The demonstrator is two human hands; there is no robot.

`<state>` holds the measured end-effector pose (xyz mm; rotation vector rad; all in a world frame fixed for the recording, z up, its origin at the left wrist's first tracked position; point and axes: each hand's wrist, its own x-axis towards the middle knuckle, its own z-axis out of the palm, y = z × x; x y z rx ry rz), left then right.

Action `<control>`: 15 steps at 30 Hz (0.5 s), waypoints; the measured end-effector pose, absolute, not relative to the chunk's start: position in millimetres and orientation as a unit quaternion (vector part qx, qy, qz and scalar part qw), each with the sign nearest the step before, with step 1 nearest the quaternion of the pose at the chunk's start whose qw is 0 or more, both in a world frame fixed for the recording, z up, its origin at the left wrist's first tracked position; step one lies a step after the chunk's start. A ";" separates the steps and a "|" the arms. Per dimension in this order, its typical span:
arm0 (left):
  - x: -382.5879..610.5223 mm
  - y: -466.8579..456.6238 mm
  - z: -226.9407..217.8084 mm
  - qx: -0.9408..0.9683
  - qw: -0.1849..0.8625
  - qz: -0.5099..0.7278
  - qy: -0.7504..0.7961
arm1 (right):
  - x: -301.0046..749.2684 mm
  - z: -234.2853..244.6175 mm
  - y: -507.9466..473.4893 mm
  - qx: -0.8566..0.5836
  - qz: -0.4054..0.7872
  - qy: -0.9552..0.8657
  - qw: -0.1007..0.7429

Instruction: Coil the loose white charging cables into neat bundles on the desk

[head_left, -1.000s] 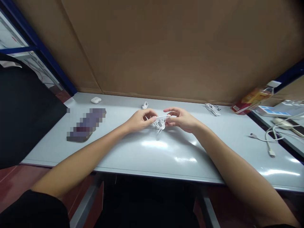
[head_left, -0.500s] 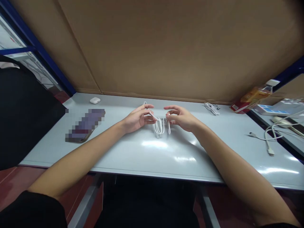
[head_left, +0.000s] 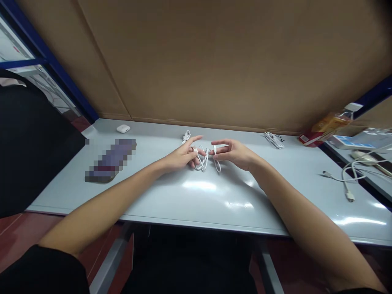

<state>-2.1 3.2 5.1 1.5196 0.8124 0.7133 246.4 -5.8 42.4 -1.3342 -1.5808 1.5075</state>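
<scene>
The ends of a looped white cable (head_left: 204,162) are pinched in the fingers (head_left: 191,144) of the left hand (head_left: 180,157) and between thumb and forefinger of the right hand (head_left: 235,154). The loops are hung between the two hands over the middle of the grey worktop (head_left: 214,196). A second coiled cable (head_left: 275,140) is seen near the cardboard wall (head_left: 214,61), an earbud case (head_left: 123,128) at far left and a loose cable (head_left: 346,179) at the right edge.
</scene>
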 end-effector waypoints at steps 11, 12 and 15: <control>1.1 6.6 4.5 0.701 0.575 0.276 0.320 | 235.3 42.0 -9.4 -0.454 0.543 -0.628 0.325; 1.2 6.9 4.1 0.703 0.572 0.276 0.320 | 234.2 42.1 -10.3 -0.455 0.540 -0.631 0.321; 1.7 6.8 4.5 0.708 0.567 0.277 0.317 | 231.5 41.9 -12.5 -0.468 0.523 -0.637 0.320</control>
